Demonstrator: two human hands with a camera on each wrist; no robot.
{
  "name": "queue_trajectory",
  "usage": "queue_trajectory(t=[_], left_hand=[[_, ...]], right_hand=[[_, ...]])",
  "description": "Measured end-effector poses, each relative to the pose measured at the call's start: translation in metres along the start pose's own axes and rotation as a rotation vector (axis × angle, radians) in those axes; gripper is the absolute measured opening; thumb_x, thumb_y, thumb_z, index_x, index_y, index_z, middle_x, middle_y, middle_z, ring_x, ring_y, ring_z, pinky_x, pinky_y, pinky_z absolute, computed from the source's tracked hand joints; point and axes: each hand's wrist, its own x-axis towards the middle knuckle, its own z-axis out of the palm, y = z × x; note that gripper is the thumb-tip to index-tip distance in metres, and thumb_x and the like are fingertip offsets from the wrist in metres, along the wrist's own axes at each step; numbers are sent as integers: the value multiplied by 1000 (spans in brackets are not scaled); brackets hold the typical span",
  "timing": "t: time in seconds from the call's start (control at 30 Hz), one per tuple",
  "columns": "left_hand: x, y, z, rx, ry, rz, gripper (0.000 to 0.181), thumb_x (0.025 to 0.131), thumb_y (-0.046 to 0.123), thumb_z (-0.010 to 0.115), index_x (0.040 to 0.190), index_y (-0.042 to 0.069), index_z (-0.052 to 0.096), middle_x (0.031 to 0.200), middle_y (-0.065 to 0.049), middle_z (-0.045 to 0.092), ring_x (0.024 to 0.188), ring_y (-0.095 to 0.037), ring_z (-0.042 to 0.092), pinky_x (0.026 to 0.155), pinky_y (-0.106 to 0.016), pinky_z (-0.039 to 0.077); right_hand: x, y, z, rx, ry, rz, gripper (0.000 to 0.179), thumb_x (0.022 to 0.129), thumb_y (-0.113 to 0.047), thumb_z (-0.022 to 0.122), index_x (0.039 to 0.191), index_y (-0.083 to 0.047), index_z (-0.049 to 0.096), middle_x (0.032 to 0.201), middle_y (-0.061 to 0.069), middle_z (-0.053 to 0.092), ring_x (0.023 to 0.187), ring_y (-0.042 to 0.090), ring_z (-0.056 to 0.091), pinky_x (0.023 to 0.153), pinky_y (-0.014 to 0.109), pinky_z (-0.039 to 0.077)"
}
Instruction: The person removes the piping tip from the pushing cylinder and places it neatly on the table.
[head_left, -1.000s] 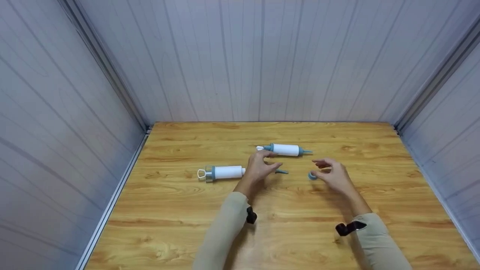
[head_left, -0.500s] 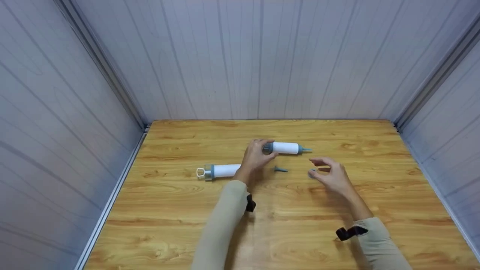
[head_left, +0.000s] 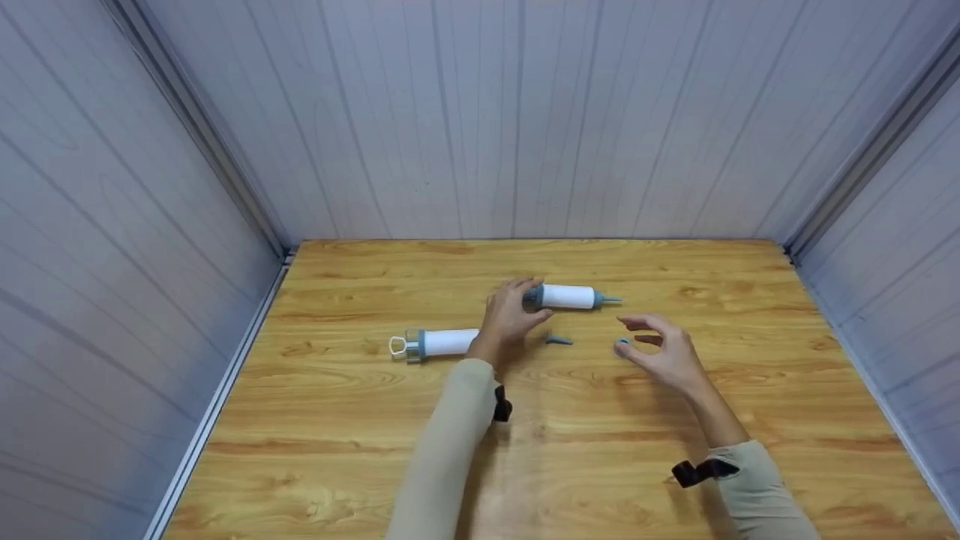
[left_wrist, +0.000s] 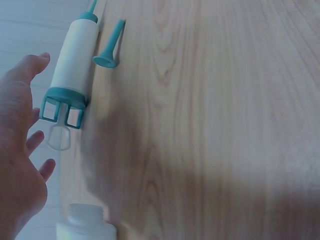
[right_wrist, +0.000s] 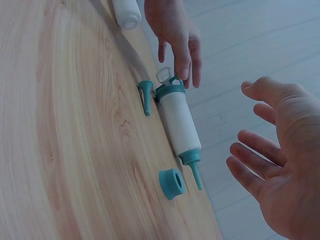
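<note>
A white syringe with a teal collar, finger loops and a fitted nozzle (head_left: 568,296) lies toward the back of the table. My left hand (head_left: 511,311) reaches over its loop end, thumb and fingers spread about the collar without gripping. In the right wrist view, that hand's fingertips are right at the loops (right_wrist: 175,80). My right hand (head_left: 667,356) hovers with fingers parted and relaxed above a teal ring cap (right_wrist: 169,184), which lies on the wood. Between the hands lies a loose teal nozzle (left_wrist: 112,47). A second white syringe (head_left: 450,342), its bare neck hidden by my left wrist in the head view, lies nearer me.
The wood-grain table (head_left: 600,450) meets a pale panelled wall (head_left: 480,120) at the back, with more panels at left and right. A black wrist mount (head_left: 705,472) sits on the right sleeve, another on the left one.
My left hand has moved a little back and opened around the far syringe's collar, uncovering the loose nozzle. The right hand stays almost in place over the ring cap.
</note>
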Motion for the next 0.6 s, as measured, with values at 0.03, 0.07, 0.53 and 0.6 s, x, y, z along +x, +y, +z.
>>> queue_trajectory(t=[0.03,0.07,0.53,0.6], left_hand=[[-2,3,-3,-2,-12,-11,72,99,50,84,163,30,61,174,-4,56,167,-36,46,134,-69,34],[-6,9,-7,5,-25,-19,70,99,50,84,163,30,62,174,-4,56,166,-36,46,134,-69,34],[-30,39,-28,103,-63,-60,62,103,34,85,161,30,63,170,-13,58,163,-40,48,131,-73,34],[-30,38,-28,101,-65,-57,62,104,33,84,161,30,63,170,-14,57,162,-41,47,131,-73,34]], right_hand=[[0,-1,0,9,2,0,43,100,-11,86,141,-1,75,142,18,73,127,6,67,111,26,60],[0,-1,0,13,4,0,43,100,-10,86,141,-2,75,142,17,73,127,7,67,110,24,60],[7,-3,2,82,25,-20,46,97,1,85,142,4,73,144,23,68,126,-1,64,107,12,56],[8,-3,3,83,26,-17,46,98,1,84,142,3,73,144,23,68,126,-2,64,107,11,55]])
